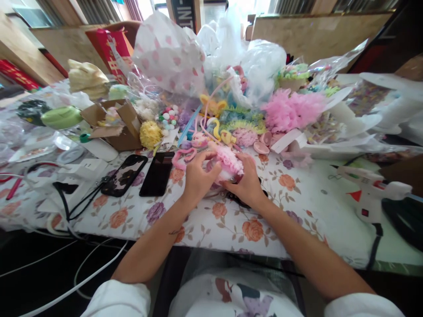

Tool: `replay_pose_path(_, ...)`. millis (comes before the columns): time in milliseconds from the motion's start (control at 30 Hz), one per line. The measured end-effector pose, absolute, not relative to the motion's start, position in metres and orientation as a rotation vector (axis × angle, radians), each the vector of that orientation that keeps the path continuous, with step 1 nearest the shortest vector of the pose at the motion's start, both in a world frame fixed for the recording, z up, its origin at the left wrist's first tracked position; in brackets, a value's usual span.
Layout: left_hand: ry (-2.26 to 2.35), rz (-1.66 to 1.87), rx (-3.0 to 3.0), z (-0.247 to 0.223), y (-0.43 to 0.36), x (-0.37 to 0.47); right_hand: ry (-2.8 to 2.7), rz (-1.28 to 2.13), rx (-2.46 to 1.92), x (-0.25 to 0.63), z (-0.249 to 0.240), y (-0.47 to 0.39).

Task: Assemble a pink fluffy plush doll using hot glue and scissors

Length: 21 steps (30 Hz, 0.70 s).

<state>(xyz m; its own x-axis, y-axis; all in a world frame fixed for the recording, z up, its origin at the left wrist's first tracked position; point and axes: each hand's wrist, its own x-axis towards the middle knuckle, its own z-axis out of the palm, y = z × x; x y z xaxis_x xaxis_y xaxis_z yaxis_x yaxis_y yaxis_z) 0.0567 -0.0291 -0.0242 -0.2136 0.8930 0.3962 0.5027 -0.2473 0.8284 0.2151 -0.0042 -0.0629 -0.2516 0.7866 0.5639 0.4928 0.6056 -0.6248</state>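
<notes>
Between my two hands is a fluffy pink ball of ruffled trim (228,161), held just above the flowered tablecloth (211,226). My left hand (202,172) curls around its left side, thumb against the front. On the opposite side, my right hand (246,178) grips the edge with bent fingers. A dark object (243,200), partly covered by my right hand, lies beneath; I cannot make out its kind. Just behind the ball sit a pink bunny-faced piece (199,140) and a loop of pink fuzzy stem (180,158).
Two phones (157,174) and a power strip (68,189) with cables lie to the left. A small cardboard box (114,123) stands behind them. Pompoms, pink tulle (294,109) and plastic bags (170,53) pile up at the back. A white glue gun (370,198) rests at right.
</notes>
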Motion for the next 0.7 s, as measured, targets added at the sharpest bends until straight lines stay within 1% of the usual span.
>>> replay_pose_path(133,1.745,1.432,1.784,-0.02,-0.026,0.061,-1.904,0.423,-0.999,0.216,-0.062,-0.005)
replay_pose_path(367,1.785,1.373,1.873,-0.019,-0.024,0.061,-1.914,0.436,-0.978,0.217,-0.062,-0.005)
replay_pose_path(700,2.073,1.103,2.062,-0.001,-0.027,0.066,-1.936,0.393,-0.977,0.215,-0.06,-0.006)
